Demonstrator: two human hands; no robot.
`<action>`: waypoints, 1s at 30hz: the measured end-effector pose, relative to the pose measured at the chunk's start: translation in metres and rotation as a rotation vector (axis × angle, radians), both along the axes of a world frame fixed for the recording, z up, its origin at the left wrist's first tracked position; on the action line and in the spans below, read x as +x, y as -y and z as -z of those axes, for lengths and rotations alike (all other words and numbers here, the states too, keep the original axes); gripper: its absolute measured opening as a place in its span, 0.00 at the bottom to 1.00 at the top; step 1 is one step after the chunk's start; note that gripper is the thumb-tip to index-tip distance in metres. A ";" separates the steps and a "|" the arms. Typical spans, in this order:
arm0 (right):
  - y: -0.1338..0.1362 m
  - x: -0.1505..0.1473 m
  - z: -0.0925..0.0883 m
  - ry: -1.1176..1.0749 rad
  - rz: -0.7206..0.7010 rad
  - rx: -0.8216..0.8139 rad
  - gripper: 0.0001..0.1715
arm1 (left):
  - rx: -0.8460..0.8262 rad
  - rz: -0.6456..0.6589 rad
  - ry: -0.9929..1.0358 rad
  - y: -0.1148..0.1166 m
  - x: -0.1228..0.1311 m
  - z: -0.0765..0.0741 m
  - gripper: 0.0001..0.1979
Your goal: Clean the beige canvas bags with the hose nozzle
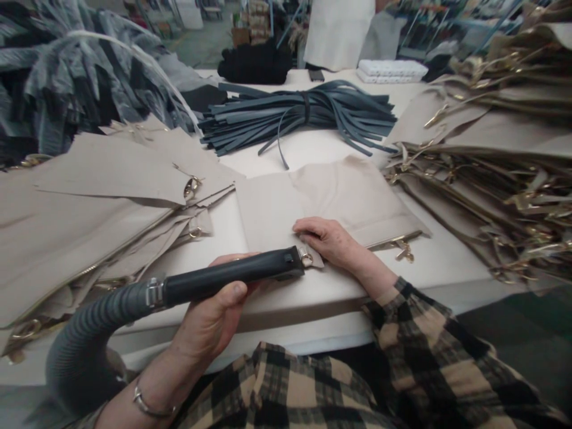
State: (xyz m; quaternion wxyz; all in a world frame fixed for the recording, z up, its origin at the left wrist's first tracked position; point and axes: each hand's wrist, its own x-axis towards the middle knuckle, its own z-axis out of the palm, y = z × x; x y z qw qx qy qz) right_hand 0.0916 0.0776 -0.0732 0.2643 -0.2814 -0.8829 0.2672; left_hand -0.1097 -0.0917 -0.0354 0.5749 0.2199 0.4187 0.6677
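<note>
My left hand [218, 316] is wrapped around a black handheld thread trimmer [227, 277], its body joined by a metal clamp to a grey corrugated hose [100, 316]. The trimmer's head points right, close to a small tab with a gold ring [307, 259] at the edge of a beige bag piece [272, 208]. My right hand [328, 241] rests on that piece with fingers curled closed at the tab; the fingertips are partly hidden. Along the piece's near right edge run a zipper and gold hardware [404, 251].
Beige bag pieces [89, 173] with rings are stacked at left. Another tall stack [482, 173] with gold hardware stands at right. Behind lies a tied bundle of dark blue straps [299, 113]. Plastic-wrapped dark items [67, 77] fill the back left. A person in a pale apron [337, 33] stands beyond the table.
</note>
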 end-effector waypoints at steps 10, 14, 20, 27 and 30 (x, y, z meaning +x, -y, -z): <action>0.003 -0.001 -0.008 0.008 0.015 -0.109 0.14 | -0.021 -0.185 0.133 -0.020 0.005 -0.013 0.17; 0.001 -0.001 -0.007 -0.023 0.065 -0.108 0.12 | -0.034 -0.096 0.032 0.004 -0.003 -0.015 0.20; 0.000 0.001 -0.006 -0.016 0.045 -0.099 0.13 | -0.053 0.054 -0.021 0.007 0.026 -0.008 0.20; -0.005 0.010 -0.018 0.084 -0.023 -0.150 0.16 | -0.025 0.040 -0.002 -0.015 0.027 -0.012 0.19; 0.000 0.014 -0.026 0.114 -0.033 -0.147 0.12 | -0.008 -0.072 0.057 -0.016 0.002 -0.019 0.17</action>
